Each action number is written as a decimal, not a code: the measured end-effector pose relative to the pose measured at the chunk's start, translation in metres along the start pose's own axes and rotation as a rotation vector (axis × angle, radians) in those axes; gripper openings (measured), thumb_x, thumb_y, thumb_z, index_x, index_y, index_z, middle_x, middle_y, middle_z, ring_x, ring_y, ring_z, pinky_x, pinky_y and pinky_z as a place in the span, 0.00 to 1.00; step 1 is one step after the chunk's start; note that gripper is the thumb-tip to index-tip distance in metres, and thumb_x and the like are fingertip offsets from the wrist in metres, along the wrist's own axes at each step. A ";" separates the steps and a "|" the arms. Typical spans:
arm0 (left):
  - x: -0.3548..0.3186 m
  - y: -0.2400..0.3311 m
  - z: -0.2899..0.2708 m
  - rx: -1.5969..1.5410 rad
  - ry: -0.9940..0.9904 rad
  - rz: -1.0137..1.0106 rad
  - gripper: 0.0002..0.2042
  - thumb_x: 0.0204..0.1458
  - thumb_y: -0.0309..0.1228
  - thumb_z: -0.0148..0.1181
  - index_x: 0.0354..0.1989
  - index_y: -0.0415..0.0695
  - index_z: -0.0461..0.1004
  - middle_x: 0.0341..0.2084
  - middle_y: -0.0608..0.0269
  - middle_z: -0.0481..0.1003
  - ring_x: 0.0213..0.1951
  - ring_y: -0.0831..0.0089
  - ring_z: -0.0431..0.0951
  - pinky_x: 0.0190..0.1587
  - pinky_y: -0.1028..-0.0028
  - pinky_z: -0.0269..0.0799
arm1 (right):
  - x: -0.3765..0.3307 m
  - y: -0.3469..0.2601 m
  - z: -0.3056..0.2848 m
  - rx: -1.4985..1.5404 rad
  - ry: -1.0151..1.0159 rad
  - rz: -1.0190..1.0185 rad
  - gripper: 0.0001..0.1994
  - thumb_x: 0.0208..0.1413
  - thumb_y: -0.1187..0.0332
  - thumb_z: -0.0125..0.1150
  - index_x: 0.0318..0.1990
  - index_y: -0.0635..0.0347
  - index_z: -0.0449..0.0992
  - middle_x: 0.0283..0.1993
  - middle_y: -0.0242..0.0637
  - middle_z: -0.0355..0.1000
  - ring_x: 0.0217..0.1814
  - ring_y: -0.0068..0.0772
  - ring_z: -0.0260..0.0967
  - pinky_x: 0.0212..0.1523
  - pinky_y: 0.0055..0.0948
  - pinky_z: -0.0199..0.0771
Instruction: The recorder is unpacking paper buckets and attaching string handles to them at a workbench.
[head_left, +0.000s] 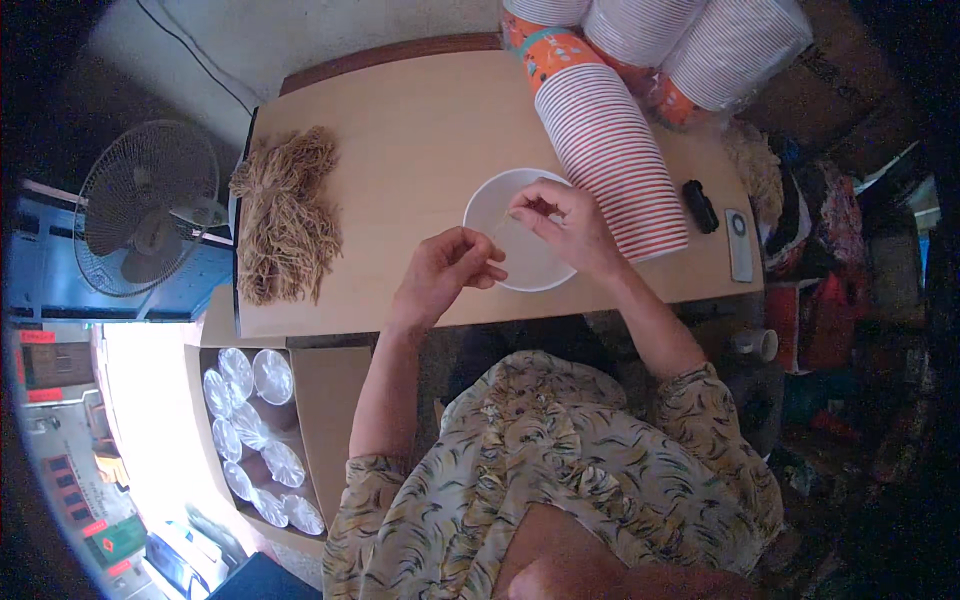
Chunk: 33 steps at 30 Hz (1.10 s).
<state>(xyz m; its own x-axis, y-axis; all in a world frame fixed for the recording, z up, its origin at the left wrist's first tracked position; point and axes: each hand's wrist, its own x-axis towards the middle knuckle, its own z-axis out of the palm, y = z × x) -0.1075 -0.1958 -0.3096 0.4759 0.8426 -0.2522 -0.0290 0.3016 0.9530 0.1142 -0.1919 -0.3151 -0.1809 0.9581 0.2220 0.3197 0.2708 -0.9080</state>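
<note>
Both hands are raised over a round white bowl (pixel 490 195) near the table's front edge. My left hand (pixel 447 272) is closed in a pinch at the bowl's left front rim. My right hand (pixel 572 225) pinches above the bowl's inside, thumb against fingers. Between the two pinches runs a thin pale yellowish strand (pixel 501 224), too fine to make out its material. To the right of the bowl a long nested stack of white paper tubs with red-striped rims (pixel 612 150) lies on its side, close to my right hand.
A bundle of brown twisted cords (pixel 288 215) lies at the left of the table (pixel 420 130). More wrapped tub stacks (pixel 740 50) are at the back right. A black object (pixel 700 206) and a pale flat object (pixel 739 245) lie right. Below left stands a carton (pixel 335 420) of plastic-wrapped stacks, near a fan (pixel 150 215).
</note>
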 end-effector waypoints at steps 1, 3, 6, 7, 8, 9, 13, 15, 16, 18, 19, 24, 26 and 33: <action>0.001 -0.001 0.000 -0.021 -0.018 -0.039 0.12 0.64 0.36 0.55 0.43 0.37 0.74 0.31 0.59 0.79 0.34 0.73 0.81 0.38 0.77 0.77 | -0.001 0.001 0.000 0.088 0.014 0.058 0.05 0.58 0.76 0.62 0.40 0.68 0.76 0.35 0.31 0.74 0.36 0.19 0.71 0.41 0.23 0.74; 0.004 -0.003 0.000 -0.040 -0.035 -0.076 0.13 0.64 0.36 0.55 0.43 0.37 0.74 0.30 0.59 0.79 0.33 0.73 0.81 0.37 0.77 0.77 | -0.005 0.003 -0.002 0.117 -0.003 0.035 0.06 0.59 0.76 0.60 0.41 0.69 0.76 0.36 0.31 0.74 0.39 0.20 0.72 0.44 0.23 0.74; 0.006 -0.006 -0.002 -0.084 -0.008 -0.106 0.12 0.64 0.37 0.55 0.42 0.38 0.75 0.27 0.60 0.78 0.28 0.74 0.80 0.33 0.78 0.76 | -0.012 0.006 -0.006 0.178 -0.042 -0.013 0.07 0.60 0.75 0.59 0.43 0.70 0.75 0.39 0.33 0.74 0.44 0.21 0.72 0.51 0.24 0.74; 0.007 -0.006 -0.002 -0.081 0.007 -0.119 0.12 0.64 0.36 0.55 0.42 0.38 0.75 0.26 0.61 0.78 0.26 0.75 0.79 0.31 0.78 0.75 | -0.014 0.007 -0.007 0.211 -0.062 -0.039 0.07 0.60 0.75 0.58 0.44 0.70 0.75 0.41 0.34 0.73 0.47 0.22 0.72 0.53 0.24 0.74; 0.008 -0.007 -0.002 -0.077 0.022 -0.133 0.12 0.63 0.36 0.55 0.41 0.38 0.75 0.24 0.61 0.78 0.24 0.75 0.79 0.28 0.78 0.74 | -0.015 0.009 -0.008 0.211 -0.062 -0.038 0.07 0.60 0.75 0.58 0.44 0.70 0.75 0.41 0.34 0.73 0.47 0.22 0.72 0.53 0.24 0.74; 0.009 -0.007 -0.002 -0.076 0.020 -0.134 0.12 0.63 0.36 0.55 0.41 0.38 0.75 0.24 0.61 0.78 0.24 0.75 0.79 0.28 0.78 0.74 | -0.015 0.012 -0.009 0.212 -0.061 -0.044 0.08 0.60 0.76 0.57 0.45 0.69 0.75 0.43 0.35 0.73 0.49 0.22 0.72 0.53 0.24 0.74; 0.009 -0.005 0.001 -0.016 -0.020 -0.133 0.12 0.62 0.37 0.57 0.39 0.39 0.76 0.23 0.63 0.77 0.22 0.77 0.77 0.26 0.80 0.72 | -0.014 0.010 -0.005 0.258 -0.017 -0.017 0.08 0.60 0.79 0.56 0.46 0.69 0.75 0.45 0.35 0.74 0.50 0.22 0.73 0.53 0.24 0.74; 0.009 -0.002 0.002 0.017 -0.047 -0.145 0.12 0.62 0.37 0.57 0.39 0.39 0.77 0.23 0.64 0.77 0.22 0.78 0.76 0.25 0.80 0.71 | -0.009 0.010 -0.002 0.254 -0.011 0.019 0.08 0.60 0.79 0.56 0.46 0.69 0.76 0.44 0.35 0.75 0.49 0.22 0.73 0.52 0.24 0.74; 0.009 -0.001 0.002 0.009 -0.082 -0.164 0.12 0.62 0.37 0.58 0.38 0.39 0.77 0.23 0.65 0.77 0.21 0.78 0.76 0.25 0.81 0.70 | -0.007 0.011 -0.002 0.250 -0.009 0.053 0.08 0.60 0.80 0.56 0.46 0.69 0.76 0.44 0.35 0.75 0.49 0.22 0.73 0.52 0.23 0.74; 0.009 -0.001 0.002 0.002 -0.117 -0.182 0.12 0.62 0.37 0.58 0.38 0.39 0.77 0.22 0.65 0.77 0.20 0.79 0.75 0.24 0.81 0.70 | -0.004 0.013 -0.004 0.214 -0.005 0.080 0.08 0.60 0.79 0.57 0.45 0.69 0.76 0.43 0.34 0.76 0.48 0.21 0.73 0.51 0.23 0.75; 0.010 -0.001 0.002 -0.015 -0.127 -0.189 0.12 0.62 0.37 0.58 0.37 0.39 0.78 0.22 0.66 0.76 0.20 0.79 0.75 0.24 0.81 0.69 | -0.002 0.014 -0.004 0.178 -0.004 0.106 0.08 0.60 0.79 0.57 0.45 0.69 0.76 0.43 0.34 0.76 0.48 0.21 0.74 0.51 0.23 0.75; 0.012 -0.003 0.000 -0.062 -0.145 -0.222 0.11 0.61 0.36 0.58 0.38 0.40 0.78 0.20 0.67 0.75 0.19 0.80 0.74 0.23 0.81 0.68 | -0.002 0.013 -0.010 0.247 0.031 0.078 0.09 0.61 0.79 0.55 0.47 0.69 0.76 0.45 0.34 0.77 0.49 0.22 0.74 0.51 0.23 0.75; 0.013 -0.004 -0.001 -0.055 -0.171 -0.228 0.10 0.61 0.35 0.57 0.38 0.40 0.77 0.20 0.68 0.75 0.18 0.81 0.73 0.21 0.83 0.66 | 0.000 0.013 -0.012 0.318 0.086 0.028 0.10 0.61 0.78 0.54 0.48 0.69 0.76 0.46 0.34 0.77 0.49 0.22 0.74 0.51 0.24 0.75; 0.013 -0.008 -0.007 -0.203 -0.231 -0.200 0.10 0.62 0.35 0.57 0.38 0.40 0.77 0.20 0.69 0.74 0.18 0.83 0.73 0.20 0.85 0.65 | -0.007 0.011 -0.015 -0.033 0.031 0.143 0.13 0.56 0.81 0.56 0.48 0.67 0.76 0.46 0.38 0.76 0.42 0.24 0.76 0.41 0.26 0.77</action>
<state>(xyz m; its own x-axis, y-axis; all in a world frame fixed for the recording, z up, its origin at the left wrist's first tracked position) -0.1070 -0.1844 -0.3217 0.6754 0.6416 -0.3636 -0.0777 0.5522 0.8301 0.1324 -0.1940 -0.3213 -0.1029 0.9894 0.1026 0.3706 0.1339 -0.9191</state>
